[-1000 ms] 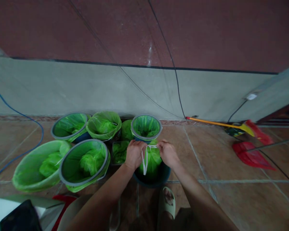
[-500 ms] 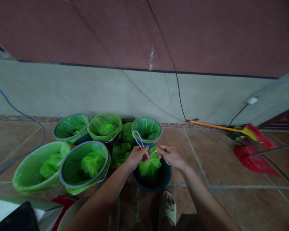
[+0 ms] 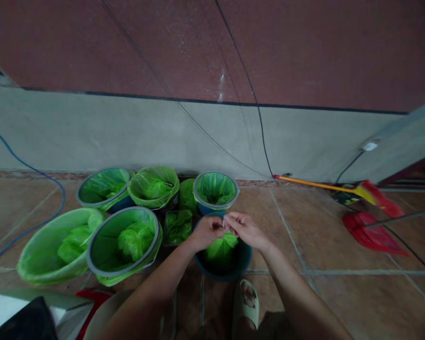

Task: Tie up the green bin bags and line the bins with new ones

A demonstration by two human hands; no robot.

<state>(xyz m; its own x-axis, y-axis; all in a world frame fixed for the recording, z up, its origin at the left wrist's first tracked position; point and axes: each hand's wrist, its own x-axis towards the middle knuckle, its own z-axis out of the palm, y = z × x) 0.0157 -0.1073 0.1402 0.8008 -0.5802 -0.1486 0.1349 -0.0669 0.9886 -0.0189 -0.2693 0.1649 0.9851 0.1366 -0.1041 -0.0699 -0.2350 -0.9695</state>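
Note:
My left hand [image 3: 207, 232] and my right hand [image 3: 244, 228] meet over a dark blue bin [image 3: 242, 262] on the tiled floor. Their fingers are pinched together on the white drawstring of the green bag [image 3: 221, 248] that sits inside the bin. The string itself is mostly hidden between the fingertips. The bag is bunched shut below the hands.
Several bins lined with green bags [image 3: 123, 238] stand to the left and behind, near the grey wall. A red dustpan [image 3: 370, 233] and a yellow-handled broom [image 3: 326, 184] lie at right. A blue cable [image 3: 38, 174] runs at left. My sandalled foot [image 3: 246, 300] is below the bin.
The hands, first apart and pulling the white string tight, have come together above the bag. The loose loop of string seen half a second ago is no longer visible.

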